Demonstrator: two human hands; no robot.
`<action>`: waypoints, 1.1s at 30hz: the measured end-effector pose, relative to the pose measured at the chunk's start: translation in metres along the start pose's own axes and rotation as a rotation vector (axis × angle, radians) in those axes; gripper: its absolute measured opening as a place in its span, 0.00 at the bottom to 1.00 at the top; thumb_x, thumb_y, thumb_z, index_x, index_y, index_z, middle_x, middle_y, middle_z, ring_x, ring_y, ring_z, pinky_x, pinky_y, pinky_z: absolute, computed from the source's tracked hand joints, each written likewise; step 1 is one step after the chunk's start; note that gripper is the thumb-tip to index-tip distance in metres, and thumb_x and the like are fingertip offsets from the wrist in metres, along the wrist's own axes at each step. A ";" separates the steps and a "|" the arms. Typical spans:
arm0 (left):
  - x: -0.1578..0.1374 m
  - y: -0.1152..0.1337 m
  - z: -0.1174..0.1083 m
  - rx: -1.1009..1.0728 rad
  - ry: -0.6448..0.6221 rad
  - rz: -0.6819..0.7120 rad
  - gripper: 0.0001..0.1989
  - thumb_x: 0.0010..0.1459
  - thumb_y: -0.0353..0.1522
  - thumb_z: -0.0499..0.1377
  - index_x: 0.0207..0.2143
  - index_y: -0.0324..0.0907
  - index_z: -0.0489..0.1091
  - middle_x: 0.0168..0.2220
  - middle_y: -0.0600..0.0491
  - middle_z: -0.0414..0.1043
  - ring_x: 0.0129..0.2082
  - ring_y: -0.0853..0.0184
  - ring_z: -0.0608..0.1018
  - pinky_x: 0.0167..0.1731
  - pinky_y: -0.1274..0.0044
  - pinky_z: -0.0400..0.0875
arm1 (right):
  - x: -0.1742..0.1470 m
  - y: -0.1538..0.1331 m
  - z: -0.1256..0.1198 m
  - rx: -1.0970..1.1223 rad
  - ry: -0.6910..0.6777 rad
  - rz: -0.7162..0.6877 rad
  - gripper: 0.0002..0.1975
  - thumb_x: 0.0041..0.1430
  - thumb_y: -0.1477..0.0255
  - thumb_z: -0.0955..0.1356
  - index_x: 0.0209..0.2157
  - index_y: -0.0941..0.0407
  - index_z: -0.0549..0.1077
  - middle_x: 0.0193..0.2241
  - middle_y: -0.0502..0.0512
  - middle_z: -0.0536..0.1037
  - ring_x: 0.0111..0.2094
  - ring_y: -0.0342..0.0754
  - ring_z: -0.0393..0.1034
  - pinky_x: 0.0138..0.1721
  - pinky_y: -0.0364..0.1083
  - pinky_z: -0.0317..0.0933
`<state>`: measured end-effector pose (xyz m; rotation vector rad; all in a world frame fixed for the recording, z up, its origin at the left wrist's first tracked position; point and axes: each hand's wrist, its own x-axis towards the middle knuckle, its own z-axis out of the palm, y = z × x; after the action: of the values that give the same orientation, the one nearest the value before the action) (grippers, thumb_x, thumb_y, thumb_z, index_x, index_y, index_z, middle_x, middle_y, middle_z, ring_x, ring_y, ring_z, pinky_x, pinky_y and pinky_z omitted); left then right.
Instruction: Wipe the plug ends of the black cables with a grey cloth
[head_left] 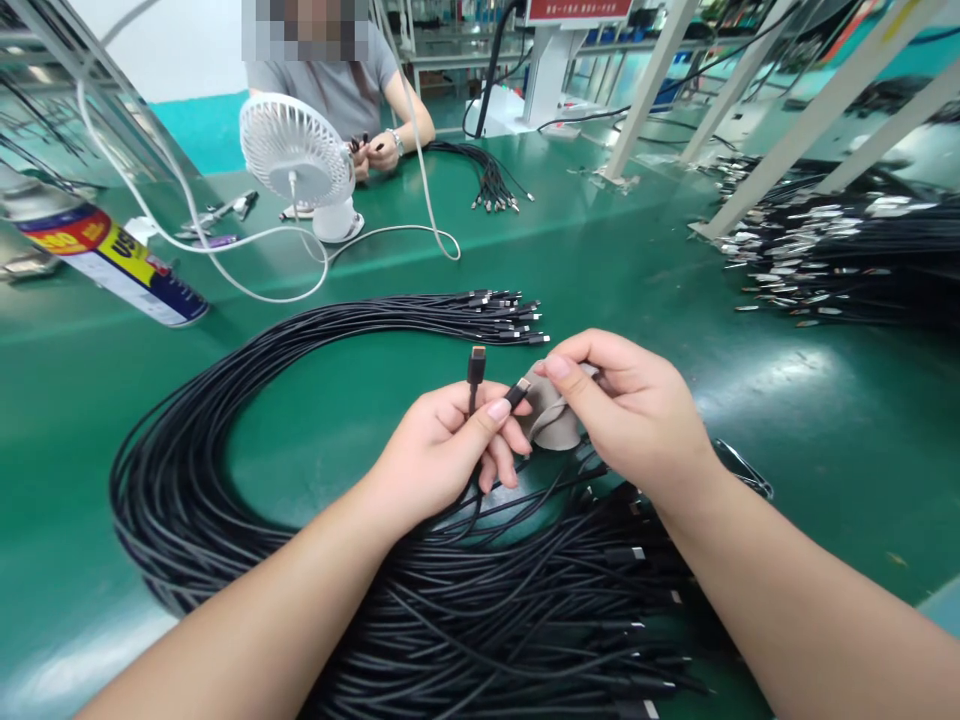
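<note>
My left hand [450,445] is closed on a black USB cable [517,392], its metal plug pointing up and right from between thumb and finger. The cable's other connector [477,365], with an orange inside, stands upright behind the same hand. Just to the right, my right hand [630,405] pinches a grey-beige cloth [556,420] that hangs beside the plug. Whether the cloth touches the plug I cannot tell. Below both hands lies a thick bundle of black cables [465,610], curving round to the left, with its far connector ends [510,318] beyond my hands.
A spray can [112,260] leans at the left. A white fan [296,150] with its white cord [382,228] stands ahead, before a co-worker [330,90] handling cables. More cables [847,240] are heaped at right beside slanted metal posts [795,115]. The table [810,480] is green.
</note>
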<state>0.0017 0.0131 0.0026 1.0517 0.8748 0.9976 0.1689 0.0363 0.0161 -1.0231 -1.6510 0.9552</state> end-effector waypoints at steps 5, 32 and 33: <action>0.001 0.000 -0.001 -0.015 -0.059 0.025 0.15 0.57 0.41 0.64 0.30 0.36 0.71 0.22 0.54 0.73 0.17 0.73 0.74 0.16 0.83 0.67 | -0.004 -0.001 0.000 0.039 -0.068 -0.024 0.09 0.63 0.67 0.67 0.30 0.56 0.72 0.26 0.51 0.78 0.25 0.42 0.73 0.27 0.40 0.68; -0.002 -0.001 0.000 0.055 0.065 0.129 0.11 0.56 0.36 0.64 0.34 0.35 0.74 0.28 0.49 0.80 0.25 0.65 0.82 0.22 0.80 0.77 | -0.012 -0.008 0.002 -0.473 0.103 -0.591 0.13 0.57 0.84 0.65 0.35 0.52 0.76 0.26 0.50 0.80 0.22 0.41 0.68 0.23 0.42 0.65; -0.002 -0.001 0.000 0.063 0.068 0.134 0.12 0.56 0.37 0.65 0.34 0.35 0.74 0.28 0.49 0.80 0.25 0.65 0.82 0.23 0.79 0.78 | -0.012 -0.008 0.002 -0.474 0.103 -0.594 0.13 0.57 0.83 0.65 0.35 0.52 0.76 0.26 0.50 0.80 0.22 0.41 0.68 0.23 0.42 0.65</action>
<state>0.0011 0.0112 0.0017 1.1475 0.9051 1.1290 0.1678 0.0217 0.0192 -0.7785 -1.9762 0.1180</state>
